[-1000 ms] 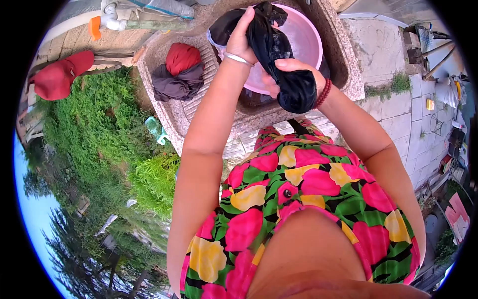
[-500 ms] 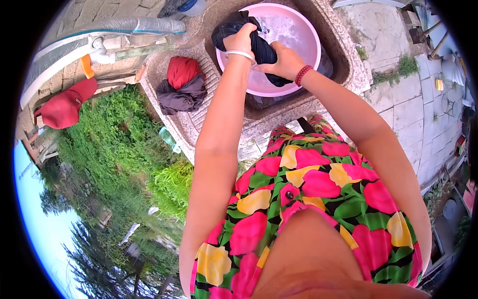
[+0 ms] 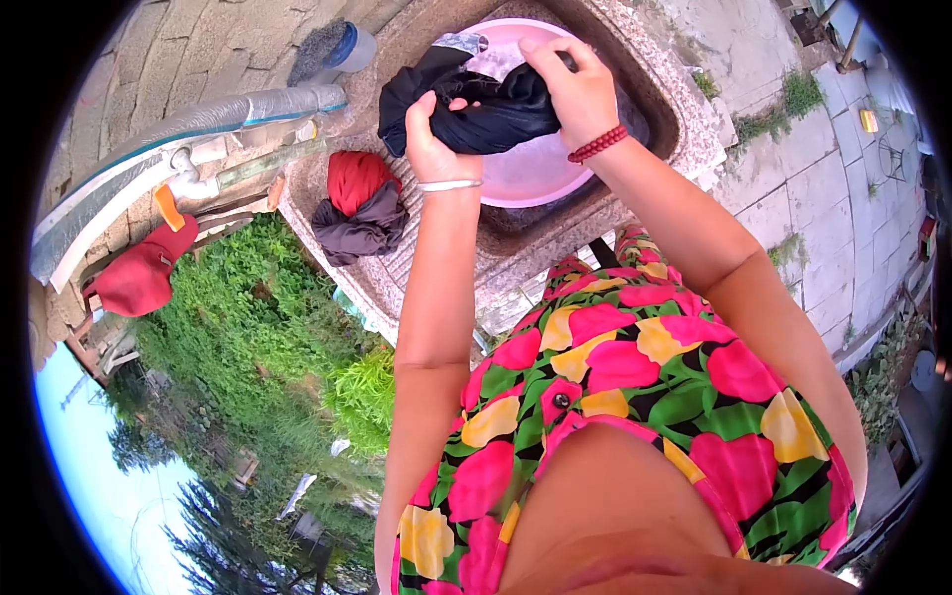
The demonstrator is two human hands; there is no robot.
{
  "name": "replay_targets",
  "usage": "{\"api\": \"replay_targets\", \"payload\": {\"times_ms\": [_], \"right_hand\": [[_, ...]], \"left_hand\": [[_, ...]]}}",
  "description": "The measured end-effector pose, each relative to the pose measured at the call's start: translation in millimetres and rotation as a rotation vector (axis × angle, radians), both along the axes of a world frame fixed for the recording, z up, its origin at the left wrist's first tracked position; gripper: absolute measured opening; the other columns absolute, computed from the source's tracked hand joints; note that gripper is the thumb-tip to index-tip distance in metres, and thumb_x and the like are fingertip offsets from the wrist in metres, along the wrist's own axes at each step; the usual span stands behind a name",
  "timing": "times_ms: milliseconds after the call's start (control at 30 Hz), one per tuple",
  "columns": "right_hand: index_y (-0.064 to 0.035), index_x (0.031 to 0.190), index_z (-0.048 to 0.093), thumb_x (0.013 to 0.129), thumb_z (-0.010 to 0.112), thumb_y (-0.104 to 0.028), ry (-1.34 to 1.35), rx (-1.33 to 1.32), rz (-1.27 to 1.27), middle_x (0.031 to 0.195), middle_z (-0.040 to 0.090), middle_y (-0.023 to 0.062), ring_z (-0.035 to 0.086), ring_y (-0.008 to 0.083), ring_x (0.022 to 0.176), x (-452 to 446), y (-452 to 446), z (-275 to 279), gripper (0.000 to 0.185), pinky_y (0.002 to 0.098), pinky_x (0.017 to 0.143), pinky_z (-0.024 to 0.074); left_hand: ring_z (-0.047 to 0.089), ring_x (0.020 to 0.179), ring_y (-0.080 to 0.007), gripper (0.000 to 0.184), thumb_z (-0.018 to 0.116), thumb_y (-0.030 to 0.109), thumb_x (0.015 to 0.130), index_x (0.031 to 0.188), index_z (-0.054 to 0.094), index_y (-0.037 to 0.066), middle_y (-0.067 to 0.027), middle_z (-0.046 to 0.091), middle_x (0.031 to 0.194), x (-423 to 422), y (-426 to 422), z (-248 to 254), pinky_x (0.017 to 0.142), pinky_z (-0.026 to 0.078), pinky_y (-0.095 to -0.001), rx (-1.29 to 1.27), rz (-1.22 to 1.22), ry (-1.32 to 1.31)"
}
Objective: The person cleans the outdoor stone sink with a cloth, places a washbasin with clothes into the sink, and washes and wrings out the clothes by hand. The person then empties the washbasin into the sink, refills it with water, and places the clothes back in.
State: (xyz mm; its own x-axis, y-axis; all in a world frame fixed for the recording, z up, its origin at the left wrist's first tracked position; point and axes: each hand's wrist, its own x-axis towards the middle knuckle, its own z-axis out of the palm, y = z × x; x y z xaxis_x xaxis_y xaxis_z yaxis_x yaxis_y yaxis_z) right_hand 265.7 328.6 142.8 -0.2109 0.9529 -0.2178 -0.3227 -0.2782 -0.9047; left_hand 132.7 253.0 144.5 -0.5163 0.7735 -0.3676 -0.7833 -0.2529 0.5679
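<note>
Black cloth: the bunched black cloth spans both hands above the far side of the sink, left of and partly over the basin; whether it touches the rim cannot be told.
Handling: likely goes best with a firm, even hold at each side and the bulk kept over the basin, so any drips land inside.
Loose part: the cloth spreads past the left hand; gathering that slack into the grip would probably spread the strain better.
Left hand: the left hand is curled around the cloth, thumb on the near side, some fingertips showing through the folds.
Right hand: the right hand is bent over the cloth's right end, back of the hand up, gripping it; the undersides of the fingers are hidden.
Arms: both reach forward, the left nearly straight, the right angling inward from a bent elbow.
Bracelets: white bracelet on the left wrist, red bead bracelet on the right.
Pink basin: the pink basin sits in the deep right part of the stone sink.
Left ledge: red cloth and dark grey cloth lie touching, near the left arm.
</note>
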Motion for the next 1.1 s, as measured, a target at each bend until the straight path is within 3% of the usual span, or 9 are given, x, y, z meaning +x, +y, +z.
{"api": "replay_targets", "payload": {"times_ms": [133, 300, 500, 700, 800, 867, 1000, 1067, 1100], "right_hand": [[-0.006, 0.073, 0.059, 0.075, 0.071, -0.015, -0.125, 1.028, 0.23, 0.07, 0.059, 0.006, 0.059, 0.0157, 0.064, -9, 5, 58, 0.015, 0.0272, 0.06, 0.0458], [-0.0126, 0.065, 0.053, 0.067, 0.067, -0.023, -0.196, 1.422, 0.559, 0.063, 0.052, 0.0077, 0.058, 0.0305, 0.059, -25, -2, 82, 0.017, 0.0415, 0.048, 0.0457], [-0.0127, 0.078, 0.066, 0.069, 0.061, -0.027, -0.304, 1.841, 1.014, 0.068, 0.065, 0.0116, 0.065, 0.0317, 0.063, -42, 0, 98, 0.017, 0.0444, 0.052, 0.0506], [-0.0118, 0.079, 0.067, 0.071, 0.061, -0.027, -0.262, 1.833, 1.278, 0.07, 0.066, 0.0129, 0.065, 0.0318, 0.064, -37, -26, 79, 0.018, 0.0437, 0.053, 0.0511], [-0.0124, 0.073, 0.062, 0.073, 0.061, -0.027, -0.228, 1.507, 0.954, 0.067, 0.063, 0.0091, 0.062, 0.0301, 0.062, -29, -29, 54, 0.015, 0.0434, 0.051, 0.0487], [-0.009, 0.071, 0.055, 0.077, 0.066, -0.038, -0.01, 0.997, 0.736, 0.069, 0.062, 0.0058, 0.063, 0.0268, 0.064, -18, -19, 50, 0.031, 0.0386, 0.055, 0.0478], [-0.0118, 0.069, 0.053, 0.087, 0.059, -0.044, 1.015, -0.756, 0.473, 0.066, 0.057, 0.0039, 0.055, 0.0188, 0.057, 1, -8, -17, 0.037, 0.0378, 0.06, 0.0507], [-0.0116, 0.069, 0.054, 0.086, 0.062, -0.045, 0.798, -0.909, 0.205, 0.063, 0.055, 0.0037, 0.053, 0.0192, 0.056, 12, -31, -30, 0.038, 0.0372, 0.059, 0.0512], [-0.0117, 0.078, 0.055, 0.085, 0.063, -0.044, 0.711, -0.925, 0.147, 0.067, 0.055, 0.0032, 0.053, 0.0177, 0.06, 15, -40, -48, 0.034, 0.0352, 0.062, 0.0506]], "left_hand": [[0.061, 0.094, -0.0219, 0.032, 0.053, 0.025, 0.083, 0.104, 0.058, 0.002, -0.0105, 0.061, 0.103, 5, -9, 22, 0.086, 0.049, -0.0345, -0.041, -0.174, -0.013], [0.059, 0.102, -0.0236, 0.035, 0.051, 0.027, 0.086, 0.11, 0.056, 0.002, -0.0106, 0.06, 0.11, -10, -8, 22, 0.088, 0.048, -0.0356, -0.124, -0.489, 0.319], [0.059, 0.105, -0.0235, 0.037, 0.049, 0.029, 0.088, 0.114, 0.055, 0.003, -0.0098, 0.059, 0.113, -16, -6, 4, 0.09, 0.048, -0.0367, -0.367, -0.686, 0.579], [0.058, 0.108, -0.0235, 0.04, 0.048, 0.032, 0.09, 0.118, 0.054, 0.005, -0.0091, 0.058, 0.117, -15, -12, -5, 0.091, 0.048, -0.0378, -0.449, -0.759, 0.547], [0.057, 0.109, -0.0235, 0.041, 0.047, 0.033, 0.091, 0.12, 0.053, 0.005, -0.0088, 0.058, 0.118, -8, -15, 5, 0.092, 0.048, -0.0383, -0.398, -0.765, 0.398], [0.057, 0.11, -0.0235, 0.041, 0.047, 0.033, 0.091, 0.122, 0.053, 0.006, -0.0086, 0.058, 0.12, -16, -26, -5, 0.093, 0.048, -0.0387, -0.316, -0.753, 0.186], [0.061, 0.101, -0.027, 0.041, 0.047, 0.026, 0.091, 0.123, 0.052, 0.001, -0.0132, 0.06, 0.118, 4, -22, 37, 0.087, 0.051, -0.0384, -0.342, -0.601, -0.228], [0.062, 0.093, -0.0281, 0.042, 0.048, 0.024, 0.089, 0.123, 0.052, 0.001, -0.0142, 0.061, 0.115, -4, -18, 4, 0.08, 0.053, -0.0361, -0.073, -0.623, -0.47], [0.062, 0.089, -0.0268, 0.041, 0.05, 0.025, 0.089, 0.122, 0.052, 0.0, -0.0141, 0.061, 0.113, 3, -15, -3, 0.077, 0.053, -0.0344, -0.141, -0.614, -0.292]]}}
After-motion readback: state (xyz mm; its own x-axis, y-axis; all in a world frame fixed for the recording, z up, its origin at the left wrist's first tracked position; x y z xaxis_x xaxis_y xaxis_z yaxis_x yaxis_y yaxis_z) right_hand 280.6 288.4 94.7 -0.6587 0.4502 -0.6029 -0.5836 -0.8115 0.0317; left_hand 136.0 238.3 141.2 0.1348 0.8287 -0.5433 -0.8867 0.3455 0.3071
